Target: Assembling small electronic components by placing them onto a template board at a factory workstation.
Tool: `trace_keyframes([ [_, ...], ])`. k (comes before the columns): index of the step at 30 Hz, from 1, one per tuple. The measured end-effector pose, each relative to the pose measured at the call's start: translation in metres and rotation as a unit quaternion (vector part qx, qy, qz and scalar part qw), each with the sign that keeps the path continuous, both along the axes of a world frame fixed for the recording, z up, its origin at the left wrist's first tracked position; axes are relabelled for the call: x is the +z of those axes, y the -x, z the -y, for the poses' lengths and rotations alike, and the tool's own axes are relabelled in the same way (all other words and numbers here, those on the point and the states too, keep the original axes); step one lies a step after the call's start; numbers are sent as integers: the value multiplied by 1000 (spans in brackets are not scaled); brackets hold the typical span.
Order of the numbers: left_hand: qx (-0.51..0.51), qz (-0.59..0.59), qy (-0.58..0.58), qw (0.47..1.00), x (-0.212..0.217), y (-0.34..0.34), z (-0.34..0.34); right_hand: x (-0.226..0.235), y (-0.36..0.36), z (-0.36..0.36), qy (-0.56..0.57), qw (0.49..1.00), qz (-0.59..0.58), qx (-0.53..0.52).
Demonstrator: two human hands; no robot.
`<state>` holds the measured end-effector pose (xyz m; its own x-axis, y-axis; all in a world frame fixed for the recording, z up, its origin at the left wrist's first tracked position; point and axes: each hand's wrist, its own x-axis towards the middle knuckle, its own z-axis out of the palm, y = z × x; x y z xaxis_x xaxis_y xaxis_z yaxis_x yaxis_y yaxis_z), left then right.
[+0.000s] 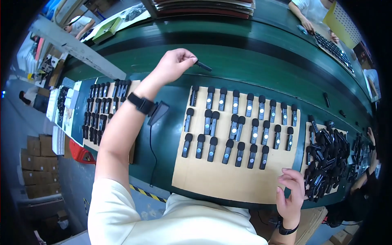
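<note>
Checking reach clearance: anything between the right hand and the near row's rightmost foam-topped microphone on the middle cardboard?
Nothing visible; only the cardboard sheet shows between the right hand and that foam-topped microphone.

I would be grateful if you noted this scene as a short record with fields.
Left hand: holds a slim black device above the green surface
Right hand: holds nothing, fingers bent, near the cardboard sheet's lower right corner
Sheet contents: three rows of foam-topped black devices
Right side: jumbled pile of black devices
</note>
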<state>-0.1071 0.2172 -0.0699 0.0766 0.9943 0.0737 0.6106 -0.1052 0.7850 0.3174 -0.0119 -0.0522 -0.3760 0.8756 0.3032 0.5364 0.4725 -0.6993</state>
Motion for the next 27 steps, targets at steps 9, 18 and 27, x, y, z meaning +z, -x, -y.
trace_keyframes([
  [9, -105, 213, -95, 967, 56, -63, 199, 12, 37, 4, 18, 992, -83, 88],
  [18, -175, 260, -72, 947, 17, -114, 249, -8, 88, -3, 56, 966, -194, 163],
  [27, -175, 263, -60, 947, 8, -123, 249, -15, 87, 1, 38, 973, -184, 131],
])
